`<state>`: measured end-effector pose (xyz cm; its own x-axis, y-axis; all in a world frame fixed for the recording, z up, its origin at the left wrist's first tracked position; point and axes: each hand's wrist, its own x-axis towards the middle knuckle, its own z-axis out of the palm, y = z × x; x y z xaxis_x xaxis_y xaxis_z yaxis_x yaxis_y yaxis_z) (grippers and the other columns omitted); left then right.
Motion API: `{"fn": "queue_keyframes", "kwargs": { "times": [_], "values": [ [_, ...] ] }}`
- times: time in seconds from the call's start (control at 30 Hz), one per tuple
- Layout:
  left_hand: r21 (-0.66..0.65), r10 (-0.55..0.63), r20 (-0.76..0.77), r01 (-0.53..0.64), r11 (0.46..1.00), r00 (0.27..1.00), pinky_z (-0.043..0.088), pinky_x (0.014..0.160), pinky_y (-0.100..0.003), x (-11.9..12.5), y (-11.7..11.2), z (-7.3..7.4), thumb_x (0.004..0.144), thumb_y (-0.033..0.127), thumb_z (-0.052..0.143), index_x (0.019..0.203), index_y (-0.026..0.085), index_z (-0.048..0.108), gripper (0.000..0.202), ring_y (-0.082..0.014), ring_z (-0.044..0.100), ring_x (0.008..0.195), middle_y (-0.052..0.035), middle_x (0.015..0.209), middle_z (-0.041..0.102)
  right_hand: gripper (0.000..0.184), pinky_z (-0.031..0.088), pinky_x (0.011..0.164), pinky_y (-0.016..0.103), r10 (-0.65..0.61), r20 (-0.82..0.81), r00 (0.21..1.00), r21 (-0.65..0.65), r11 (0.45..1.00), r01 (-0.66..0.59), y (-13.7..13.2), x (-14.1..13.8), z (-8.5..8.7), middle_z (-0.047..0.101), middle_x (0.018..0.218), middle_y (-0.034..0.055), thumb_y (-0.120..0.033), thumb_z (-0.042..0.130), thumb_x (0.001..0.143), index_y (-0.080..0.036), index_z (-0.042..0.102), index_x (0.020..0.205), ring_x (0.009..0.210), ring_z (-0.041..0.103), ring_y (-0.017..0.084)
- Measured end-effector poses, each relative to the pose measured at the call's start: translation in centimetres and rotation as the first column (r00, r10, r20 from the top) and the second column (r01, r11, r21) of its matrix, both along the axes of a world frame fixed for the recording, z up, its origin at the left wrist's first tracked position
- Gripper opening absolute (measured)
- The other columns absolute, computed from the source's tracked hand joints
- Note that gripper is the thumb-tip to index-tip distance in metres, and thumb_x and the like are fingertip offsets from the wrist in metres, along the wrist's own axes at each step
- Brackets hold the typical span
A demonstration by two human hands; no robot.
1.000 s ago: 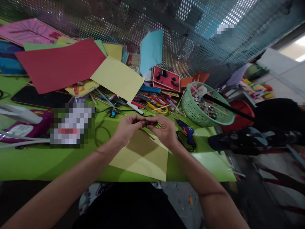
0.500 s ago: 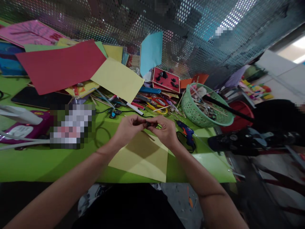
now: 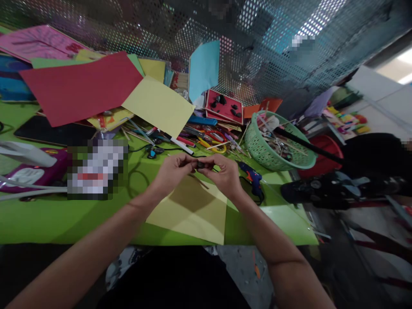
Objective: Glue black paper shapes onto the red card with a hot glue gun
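Between the fingertips of both hands is a small dark lump (image 3: 200, 165), perhaps a pebble; the fingers cover most of it. My left hand (image 3: 174, 171) pinches it from the left, thumb and forefinger closed. From the right, my right hand (image 3: 223, 174) grips it the same way. Under the hands lies a pale yellow sheet of paper (image 3: 189, 214), partly in shadow. A thin brown stick (image 3: 202, 182) shows just below the fingers, over the paper. Close to the right hand, a blue hot glue gun (image 3: 252, 176) rests on the green table (image 3: 122, 221).
A green plastic basket (image 3: 278, 161) with sticks and scraps stands at the right. Pens, scissors (image 3: 215, 146) and sticks are heaped behind the hands. Red paper (image 3: 86, 88) and yellow paper (image 3: 159, 103) cover the back left. A red framed board (image 3: 224, 106) carries dark pebbles.
The hands stay almost in place, still pinching the small dark lump, with only slight finger movement. The view has shifted a little.
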<state>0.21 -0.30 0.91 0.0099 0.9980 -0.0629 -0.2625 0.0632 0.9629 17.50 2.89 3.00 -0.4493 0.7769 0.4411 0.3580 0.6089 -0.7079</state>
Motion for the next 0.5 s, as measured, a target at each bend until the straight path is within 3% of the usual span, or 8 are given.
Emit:
{"fn": "queue_keyframes", "kwargs": {
  "times": [0.17,0.37,0.5],
  "values": [
    [-0.013,0.038,0.033,-0.038,0.999,0.999,0.045,0.062,-0.024,-0.01,0.02,-0.02,0.060,0.034,0.087,0.075,0.014,0.071,0.029,-0.0129,0.060,0.065,-0.0023,0.072,0.070,0.022,0.053,0.069,0.028,-0.004,0.050,0.999,0.056,0.998,0.002,-0.01,0.03,-0.35,0.072,0.080,0.0001,-0.015,0.075,0.079,-0.022,0.075,0.099,0.072,0.066,0.014],
    [-0.034,0.054,0.083,-0.052,0.998,0.995,0.044,0.061,-0.024,0.05,-0.06,-0.11,0.062,0.029,0.084,0.071,0.016,0.071,0.020,-0.0111,0.057,0.061,-0.0001,0.067,0.069,0.021,0.054,0.069,0.029,-0.001,0.040,0.999,0.079,0.997,-0.003,-0.12,0.00,-0.52,0.072,0.081,0.0004,-0.016,0.076,0.079,-0.022,0.074,0.100,0.073,0.066,0.015],
    [-0.057,0.042,0.175,-0.033,0.998,0.984,0.045,0.066,-0.024,0.19,0.04,-0.06,0.062,0.032,0.085,0.077,0.015,0.074,0.026,-0.0115,0.059,0.065,-0.0017,0.071,0.071,0.020,0.053,0.068,0.029,-0.031,0.018,0.999,0.091,0.995,0.029,-0.09,-0.01,-0.50,0.072,0.082,0.0006,-0.018,0.075,0.081,-0.024,0.074,0.101,0.071,0.064,0.014]
  ]
}}
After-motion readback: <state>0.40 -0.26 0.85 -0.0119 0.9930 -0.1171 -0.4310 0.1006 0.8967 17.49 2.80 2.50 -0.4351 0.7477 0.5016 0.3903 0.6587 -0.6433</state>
